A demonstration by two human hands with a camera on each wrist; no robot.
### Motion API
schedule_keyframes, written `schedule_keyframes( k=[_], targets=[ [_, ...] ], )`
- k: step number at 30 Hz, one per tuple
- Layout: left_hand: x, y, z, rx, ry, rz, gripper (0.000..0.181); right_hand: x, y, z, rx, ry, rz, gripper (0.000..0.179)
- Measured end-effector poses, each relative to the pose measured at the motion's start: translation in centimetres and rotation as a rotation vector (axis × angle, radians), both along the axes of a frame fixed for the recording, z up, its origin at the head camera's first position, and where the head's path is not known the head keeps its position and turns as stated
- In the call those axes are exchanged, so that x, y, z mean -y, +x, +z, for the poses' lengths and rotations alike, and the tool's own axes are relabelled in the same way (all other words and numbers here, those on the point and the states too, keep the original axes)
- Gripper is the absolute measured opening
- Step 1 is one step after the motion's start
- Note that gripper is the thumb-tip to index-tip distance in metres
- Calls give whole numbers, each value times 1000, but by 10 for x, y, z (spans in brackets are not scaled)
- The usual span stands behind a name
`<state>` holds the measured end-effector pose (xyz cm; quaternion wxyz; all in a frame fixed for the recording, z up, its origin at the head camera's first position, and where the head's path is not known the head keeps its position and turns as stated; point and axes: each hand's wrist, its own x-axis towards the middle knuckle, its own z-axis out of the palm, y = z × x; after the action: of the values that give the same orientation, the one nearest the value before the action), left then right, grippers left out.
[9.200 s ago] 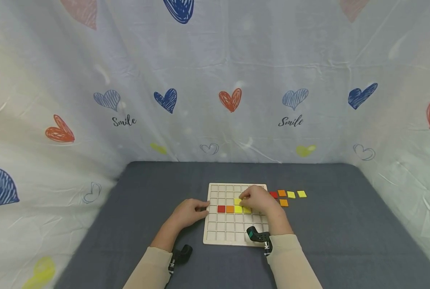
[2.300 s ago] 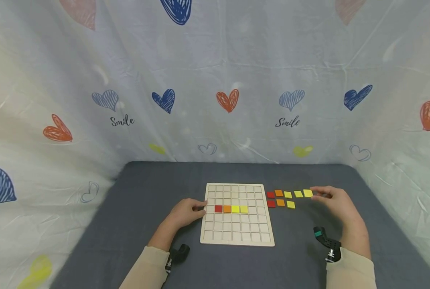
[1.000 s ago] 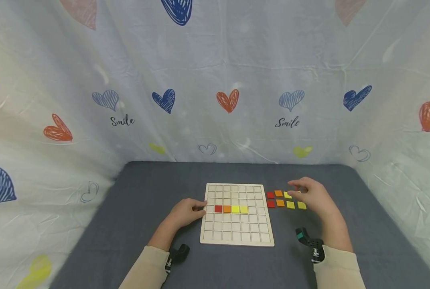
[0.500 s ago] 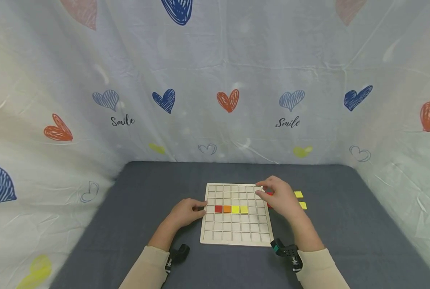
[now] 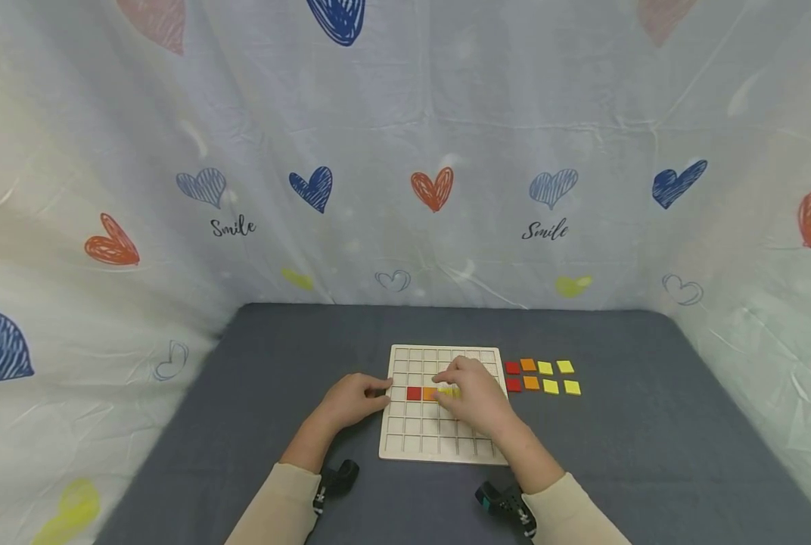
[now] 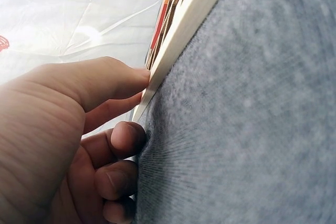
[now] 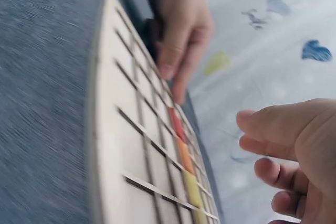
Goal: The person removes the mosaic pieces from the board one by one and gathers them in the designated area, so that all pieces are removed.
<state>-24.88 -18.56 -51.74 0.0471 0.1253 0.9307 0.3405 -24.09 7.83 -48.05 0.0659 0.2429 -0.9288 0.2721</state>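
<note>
A pale wooden grid board (image 5: 402, 446) lies on the table. One row of it holds a red tile (image 5: 414, 393), an orange tile (image 5: 429, 393) and yellow tiles (image 7: 192, 187), which the right hand partly hides in the head view. My left hand (image 5: 352, 400) rests against the board's left edge, thumb and index finger touching it a little apart, the other fingers loosely bent. Over the tile row is my right hand (image 5: 475, 397). Its thumb and index finger are spread with nothing between them, and in the right wrist view a gap separates them from the board.
Right of the board, loose tiles lie in two short rows: red tiles (image 5: 512, 368), orange tiles (image 5: 528, 365) and yellow tiles (image 5: 565, 366). The grey tablecloth (image 5: 650, 454) runs back to a white curtain (image 5: 487, 113) printed with hearts.
My right hand has put a yellow tile down on the table in the lower loose row, then moved left from the loose tiles to above the board's tile row. My left hand has stayed put.
</note>
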Motion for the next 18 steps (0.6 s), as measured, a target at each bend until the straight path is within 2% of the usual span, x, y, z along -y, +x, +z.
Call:
schedule_keyframes(
  k=[4, 8, 13, 16, 18],
  targets=[
    [0, 0, 0, -1, -1, -6, 40, 13, 6, -11, -10, 92, 37, 41],
    [1, 0, 1, -1, 1, -9, 40, 23, 10, -20, -21, 152, 29, 47],
    [1, 0, 2, -1, -4, -12, 39, 30, 7, -31, -97, 191, 1, 37],
    [1, 0, 2, -2, -2, -14, 39, 32, 4, -33, -126, 149, -8, 28],
    [1, -1, 2, 1, -4, -12, 39, 32, 2, -35, -135, 120, -14, 29]
  ],
)
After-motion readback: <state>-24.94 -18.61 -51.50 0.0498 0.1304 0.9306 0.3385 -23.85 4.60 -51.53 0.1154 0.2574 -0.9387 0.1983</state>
